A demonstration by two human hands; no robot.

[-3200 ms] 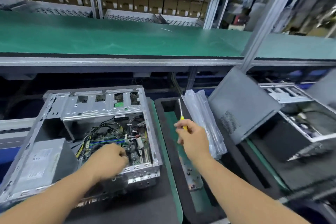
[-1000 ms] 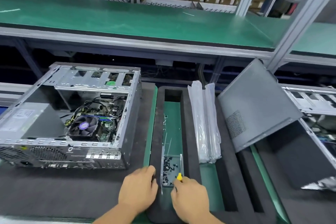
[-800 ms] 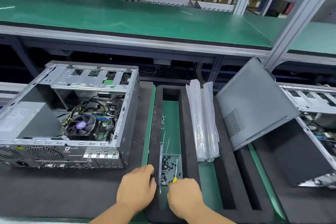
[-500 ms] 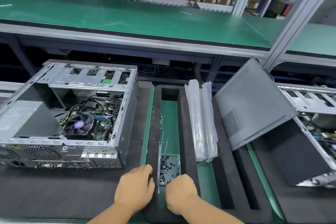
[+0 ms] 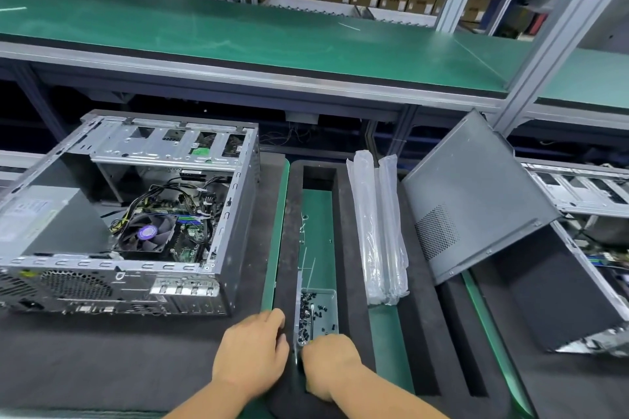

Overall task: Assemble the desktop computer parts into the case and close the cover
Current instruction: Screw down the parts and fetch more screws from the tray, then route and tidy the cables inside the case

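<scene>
Head view: case point(image 5: 136, 214) open at desk's left edge, motherboard, fan and PSU in; cover point(image 5: 473, 201) off, leaning toward right edge. My right hand point(image 5: 328, 364) digs in screw tray point(image 5: 318, 315), grip unclear; left hand point(image 5: 252, 350) rests loosely curled, holding nothing. Screwing and closing remain, I judge.

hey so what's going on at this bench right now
A person is building a desktop PC. Both hands are down at a small clear tray of dark screws in the foam channel: the right hand reaches into its near end with a screwdriver lying across the tray, and the left hand rests beside it. The open computer case sits to the left, and its grey side cover still leans off to the right.
</scene>
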